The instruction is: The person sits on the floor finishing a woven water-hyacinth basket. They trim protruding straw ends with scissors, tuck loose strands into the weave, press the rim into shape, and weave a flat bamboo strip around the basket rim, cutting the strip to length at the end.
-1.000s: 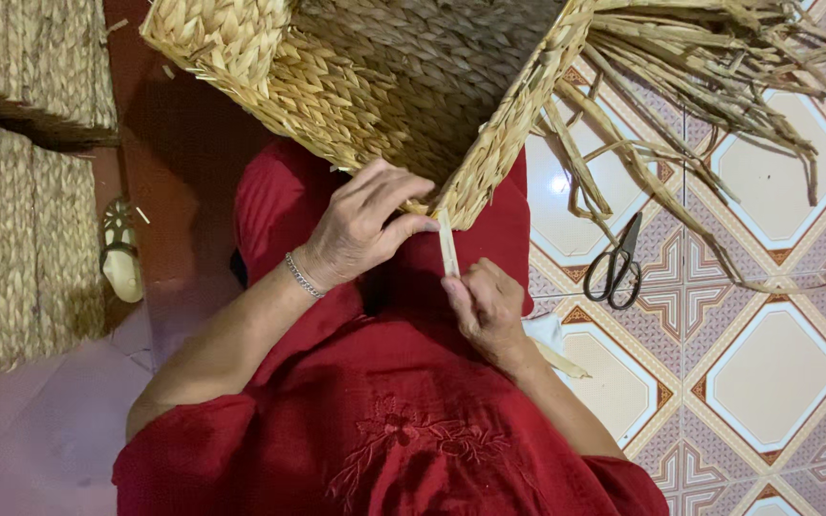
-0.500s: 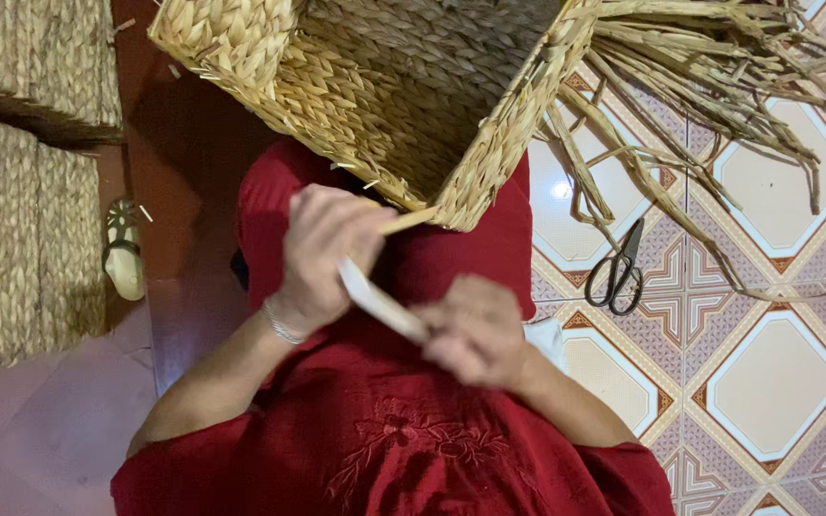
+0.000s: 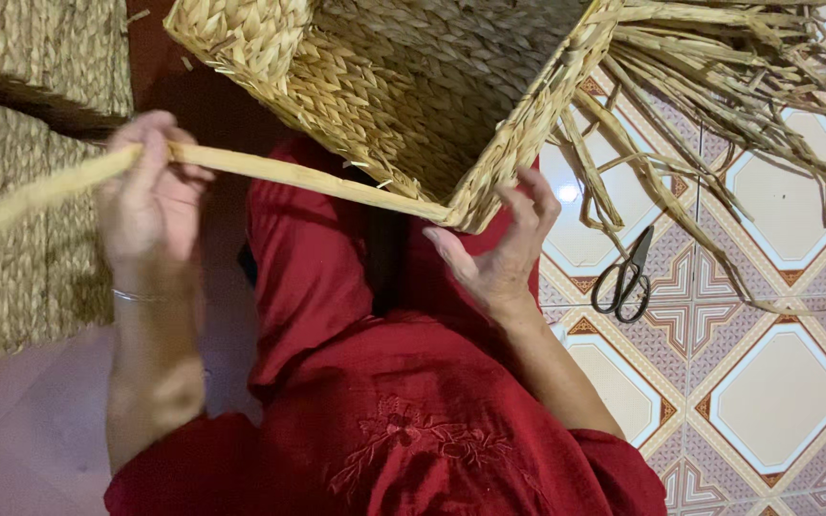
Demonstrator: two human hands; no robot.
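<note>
At the left of the frame the left hand (image 3: 150, 196) is closed around a long pale strand (image 3: 289, 174), stretched taut toward the lower corner of the woven basket (image 3: 403, 96) at top centre. Below that corner the right hand (image 3: 499, 258) is spread, fingertips touching the basket's rim. Scissors (image 3: 626, 277) lie on the tiled floor (image 3: 776, 401) at right, beneath loose dried stalks (image 3: 719, 67).
</note>
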